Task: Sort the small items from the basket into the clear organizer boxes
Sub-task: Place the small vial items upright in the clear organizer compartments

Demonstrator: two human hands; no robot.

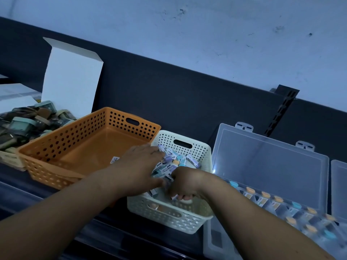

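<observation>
A white perforated basket [203, 156] in the middle holds a heap of small tubes [181, 160] with purple, blue and orange caps. My left hand [139, 169] lies flat on the heap with straight fingers. At the basket's near side my right hand [185, 184] curls round a few of the tubes. To the right stands a clear organizer box [270, 162] with its lid up. Rows of capped tubes [277, 201] lie in its compartments.
An empty orange basket [90, 139] sits left of the white one. Farther left is an open white carton [73, 77] beside a pile of small dark packets [28, 122]. A second clear box [339, 184] shows at the right edge. A dark shelf back panel [169, 94] runs behind everything.
</observation>
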